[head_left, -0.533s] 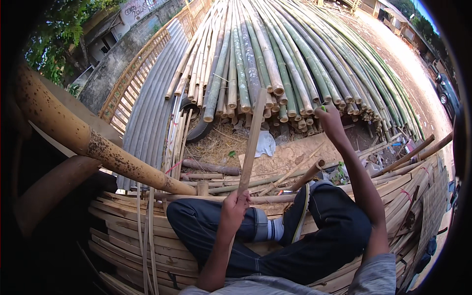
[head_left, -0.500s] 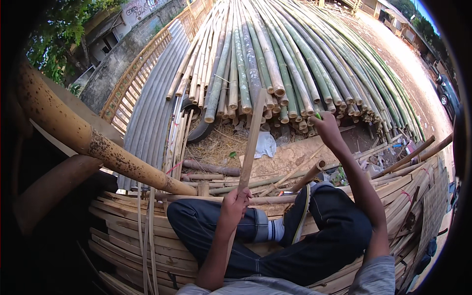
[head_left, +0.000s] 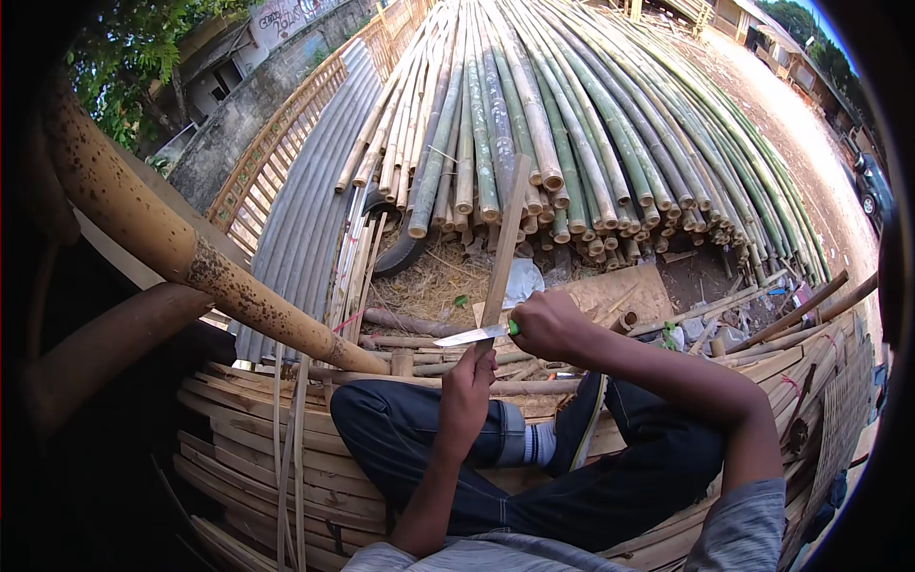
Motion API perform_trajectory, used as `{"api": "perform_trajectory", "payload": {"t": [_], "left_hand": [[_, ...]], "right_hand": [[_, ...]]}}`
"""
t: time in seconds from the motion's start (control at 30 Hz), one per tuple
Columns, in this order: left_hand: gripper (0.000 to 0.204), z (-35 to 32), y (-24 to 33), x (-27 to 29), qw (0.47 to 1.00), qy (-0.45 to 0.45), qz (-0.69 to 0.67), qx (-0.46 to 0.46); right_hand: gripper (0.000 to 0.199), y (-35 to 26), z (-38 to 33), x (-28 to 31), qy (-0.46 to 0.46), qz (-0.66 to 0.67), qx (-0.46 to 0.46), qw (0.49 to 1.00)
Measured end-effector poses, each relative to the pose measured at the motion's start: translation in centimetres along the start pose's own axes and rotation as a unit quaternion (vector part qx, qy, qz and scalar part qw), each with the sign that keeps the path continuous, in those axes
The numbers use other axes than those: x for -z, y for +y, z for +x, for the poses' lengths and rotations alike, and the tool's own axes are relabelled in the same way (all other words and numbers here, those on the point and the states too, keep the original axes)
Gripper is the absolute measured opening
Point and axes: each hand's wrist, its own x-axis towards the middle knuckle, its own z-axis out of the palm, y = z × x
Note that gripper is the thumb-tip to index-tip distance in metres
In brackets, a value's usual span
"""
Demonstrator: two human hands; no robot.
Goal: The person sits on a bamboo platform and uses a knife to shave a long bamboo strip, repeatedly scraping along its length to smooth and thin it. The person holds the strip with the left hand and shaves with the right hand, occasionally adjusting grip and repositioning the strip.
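Observation:
My left hand (head_left: 465, 393) is closed round the lower part of a flat bamboo strip (head_left: 507, 238), which points up and slightly right, away from me. In my right hand (head_left: 551, 327) is a knife with a green handle (head_left: 515, 328), its fist wrapped round the grip. The knife's blade (head_left: 472, 336) lies across the strip just above my left fingers, its tip pointing left. Whether the edge bites into the strip I cannot tell. My crossed legs in dark jeans (head_left: 610, 467) are beneath both forearms.
Split bamboo slats (head_left: 257, 458) form the seat under me. Ahead lies a big stack of bamboo poles (head_left: 572, 143). A thick spotted bamboo pole (head_left: 219, 272) slants in at left, beside corrugated sheets (head_left: 305, 210). A tyre (head_left: 400, 253) and a white plastic bag (head_left: 522, 279) lie on the ground.
My right hand has swung in from the far right with the knife, bringing the blade across the strip near my left hand. The left hand keeps its hold on the strip.

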Motion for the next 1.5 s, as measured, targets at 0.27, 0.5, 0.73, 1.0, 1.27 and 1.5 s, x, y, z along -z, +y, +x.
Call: {"api": "perform_trajectory", "payload": {"t": [0.27, 0.5, 0.73, 1.0, 1.27, 1.5], "left_hand": [[0.031, -3.7, 0.4, -0.8, 0.997, -0.013, 0.082, -0.008], [0.03, -1.2, 1.3, 0.1, 0.981, -0.12, -0.099, 0.113], [0.029, -0.4, 3.9, 0.6, 0.976, -0.12, -0.151, 0.105], [0.028, -1.2, 3.0, -0.3, 0.997, -0.002, 0.077, -0.026], [0.033, -1.0, 3.0, -1.0, 0.992, 0.034, 0.109, -0.061], [0.027, -5.8, 4.3, -0.8, 0.995, -0.054, 0.078, 0.016]], "right_hand": [[0.025, 8.7, 3.4, 7.4, 0.164, 0.01, -0.275, 0.947], [0.03, 8.2, -2.3, 6.2, 0.24, 0.086, -0.149, 0.955], [0.023, 1.9, -1.6, 2.2, 0.073, 0.002, 0.001, 0.997], [0.023, -0.4, -0.8, 1.0, 0.047, 0.023, 0.007, 0.999], [0.022, 0.6, -0.1, 1.6, 0.072, -0.041, 0.024, 0.996], [0.035, 14.6, -0.6, 8.7, 0.339, -0.006, -0.185, 0.923]]}}
